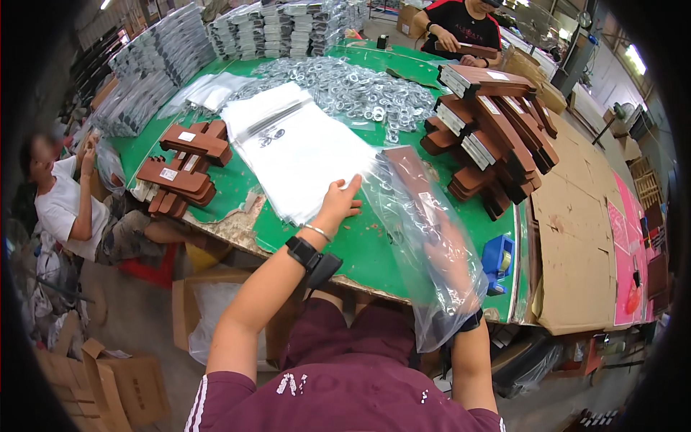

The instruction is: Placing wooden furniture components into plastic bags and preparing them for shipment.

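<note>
A large clear plastic bag (pixel 389 205) stretches from the stack of white plastic bags (pixel 302 151) down over my right hand (pixel 450 259) and wrist. Through the film, my right hand appears closed around a flat brown piece (pixel 409 173) with rounded edges, which lies inside the bag or beneath its film; which one I cannot tell. My left hand (pixel 340 201) rests at the near right edge of the white bags, thumb and fingers apart, close to the clear bag's mouth. A wristband and a black watch are on my left wrist.
Brown pieces lie piled at the right (pixel 497 137) and left (pixel 183 169). Loose metal rings (pixel 360 90) cover the green table's (pixel 353 252) far middle, before stacked wrapped packs (pixel 273 32). A blue tape dispenser (pixel 497 263) stands near right. One person works across the table; another sits left.
</note>
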Demonstrator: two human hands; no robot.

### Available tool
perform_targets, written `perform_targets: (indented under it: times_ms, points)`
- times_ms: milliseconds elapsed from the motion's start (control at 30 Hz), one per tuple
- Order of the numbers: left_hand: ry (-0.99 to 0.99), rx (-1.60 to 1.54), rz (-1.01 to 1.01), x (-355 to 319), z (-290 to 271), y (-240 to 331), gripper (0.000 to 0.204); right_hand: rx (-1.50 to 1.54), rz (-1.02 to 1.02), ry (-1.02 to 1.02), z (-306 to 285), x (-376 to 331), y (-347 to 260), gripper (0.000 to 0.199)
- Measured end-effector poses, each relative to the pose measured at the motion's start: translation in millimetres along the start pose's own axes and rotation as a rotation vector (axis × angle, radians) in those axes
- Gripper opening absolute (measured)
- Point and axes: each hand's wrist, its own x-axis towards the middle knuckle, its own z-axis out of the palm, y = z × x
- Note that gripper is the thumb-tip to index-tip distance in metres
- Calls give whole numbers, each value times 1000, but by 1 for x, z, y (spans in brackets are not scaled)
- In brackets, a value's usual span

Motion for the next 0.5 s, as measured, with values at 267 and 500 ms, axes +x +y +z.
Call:
perform_targets:
  times_ms: [267,500]
  points:
    - [-152,-8,-80,42,34,-1,66,335,149,-141,-19,8,-18,74]
    - [-223,4,100,37,61,44,22,831,364,-234,-17,2,4,76]
